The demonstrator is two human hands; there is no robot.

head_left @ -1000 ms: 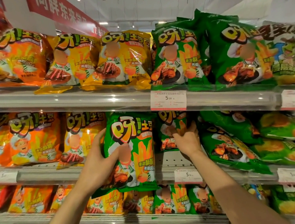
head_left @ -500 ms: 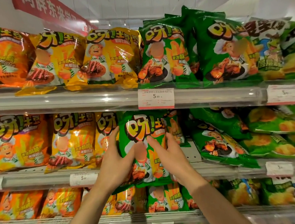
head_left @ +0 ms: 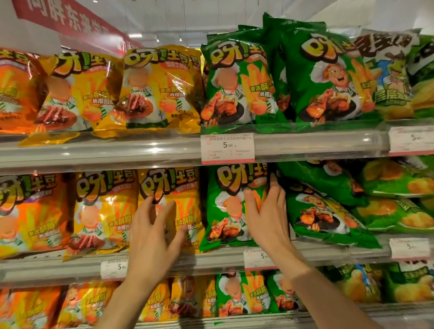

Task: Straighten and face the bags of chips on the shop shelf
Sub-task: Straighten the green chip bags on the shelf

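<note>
- The green chip bag (head_left: 230, 205) stands upright on the middle shelf (head_left: 62, 269), facing out.
- Right hand (head_left: 266, 212) lies flat, fingers straight, against its right edge.
- Left hand (head_left: 151, 233), fingers spread, touches the yellow bag (head_left: 176, 194) beside it.
- Slumped green bags (head_left: 324, 207) crowd its right.

A red banner (head_left: 66, 18) with white Chinese characters hangs at the upper left under a white ceiling (head_left: 223, 3) dotted with small spotlights. Grey shelf rails (head_left: 91, 154) with clear plastic fronts run across in tiers, carrying white price tags (head_left: 227, 147) edged in red.
</note>
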